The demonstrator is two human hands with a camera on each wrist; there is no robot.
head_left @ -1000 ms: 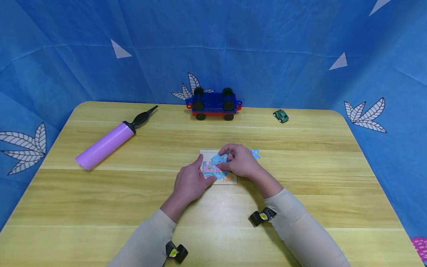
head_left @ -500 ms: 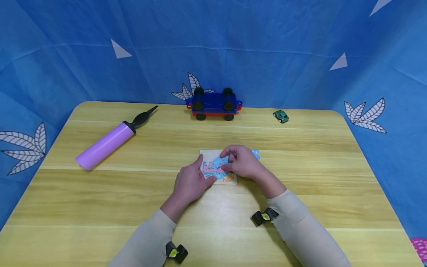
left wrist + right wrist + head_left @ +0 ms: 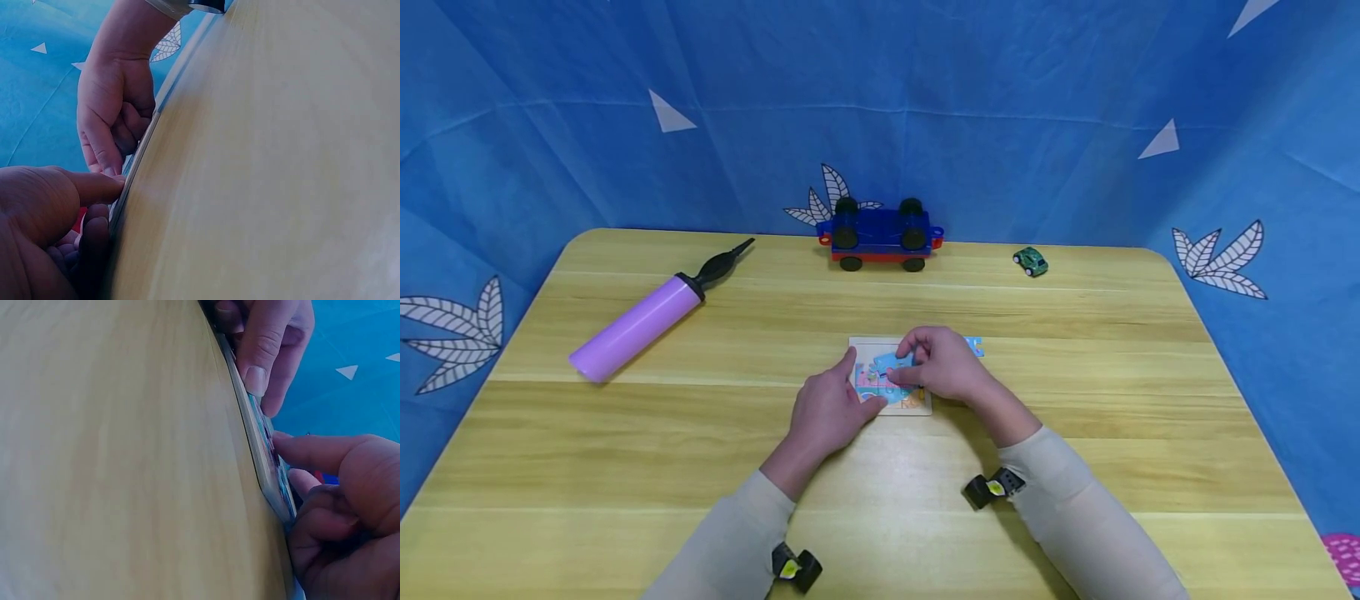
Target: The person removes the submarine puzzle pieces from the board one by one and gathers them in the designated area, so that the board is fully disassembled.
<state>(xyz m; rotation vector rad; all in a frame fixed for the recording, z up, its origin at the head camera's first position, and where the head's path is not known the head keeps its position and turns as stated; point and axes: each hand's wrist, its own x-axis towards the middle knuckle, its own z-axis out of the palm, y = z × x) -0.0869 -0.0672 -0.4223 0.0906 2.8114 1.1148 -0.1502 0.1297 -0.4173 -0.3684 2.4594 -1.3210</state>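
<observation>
A small jigsaw board (image 3: 867, 343) with a pale frame lies mid-table in the head view, its lower part filled with pink and blue pieces. My left hand (image 3: 829, 410) holds its left side, thumb at the near edge and index finger along the left edge. Over the upper part of the board, my right hand (image 3: 949, 362) pinches a light blue puzzle piece (image 3: 889, 362) between thumb and index finger, tilted against its neighbours. Both wrist views see the board nearly edge-on; there the left thumb (image 3: 256, 378) presses on its top. Right fingers cover the board's upper right.
Another blue puzzle piece (image 3: 975, 346) lies just beyond the right hand. At the back stand a blue and red toy wagon (image 3: 880, 233) with black wheels and a small green toy car (image 3: 1031, 262). A purple hand pump (image 3: 640, 325) lies at the left.
My right hand has shifted slightly and turned the pinched puzzle piece over the board, slid it right, then back left. The left hand and the board have stayed put.
</observation>
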